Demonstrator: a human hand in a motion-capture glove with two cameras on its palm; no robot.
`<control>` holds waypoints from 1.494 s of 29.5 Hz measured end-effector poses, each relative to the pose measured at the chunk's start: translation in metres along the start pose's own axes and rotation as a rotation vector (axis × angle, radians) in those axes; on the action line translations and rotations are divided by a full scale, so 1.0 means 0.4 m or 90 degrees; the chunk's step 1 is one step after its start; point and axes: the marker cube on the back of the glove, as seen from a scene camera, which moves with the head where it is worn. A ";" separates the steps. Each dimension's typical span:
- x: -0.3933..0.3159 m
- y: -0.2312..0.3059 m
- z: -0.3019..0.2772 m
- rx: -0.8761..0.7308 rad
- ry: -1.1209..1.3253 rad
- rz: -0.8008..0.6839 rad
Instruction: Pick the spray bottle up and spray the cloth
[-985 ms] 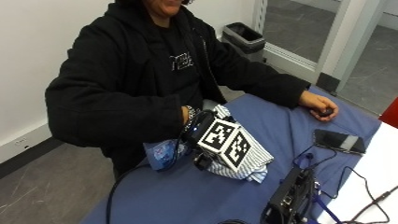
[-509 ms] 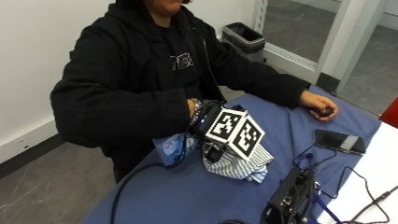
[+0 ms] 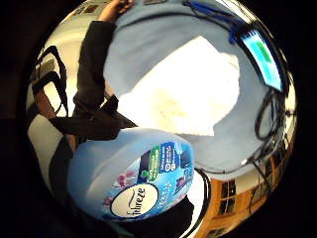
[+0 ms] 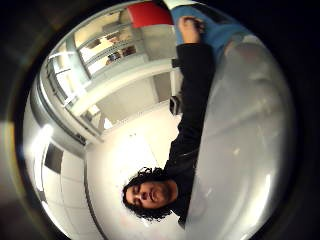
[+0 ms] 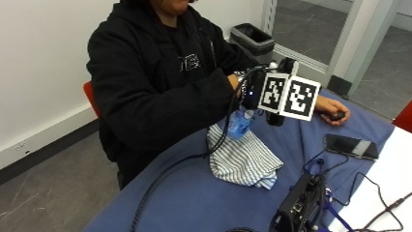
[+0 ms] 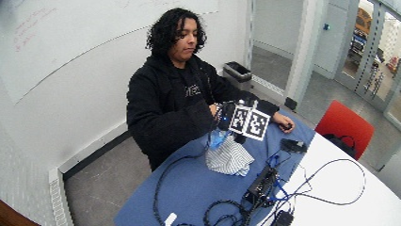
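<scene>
Now gloved right hand [image 5: 257, 89] holds spray bottle [image 5: 239, 123] raised off table [image 5: 193, 193], fingers wrapped round it. Bottle hangs just above striped cloth [image 5: 243, 159], which lies crumpled on blue table. Little-finger palm view: bottle's blue label [image 3: 143, 191] close, cloth [image 3: 183, 94] beyond. Bare left hand [image 5: 331, 108] rests on table, well apart, near phone [image 5: 351, 146].
</scene>
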 end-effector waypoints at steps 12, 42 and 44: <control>-0.103 -0.194 0.135 0.165 -0.138 -0.285; -0.033 -0.227 0.311 0.311 -0.205 -0.470; -0.032 -0.228 0.311 0.316 -0.207 -0.473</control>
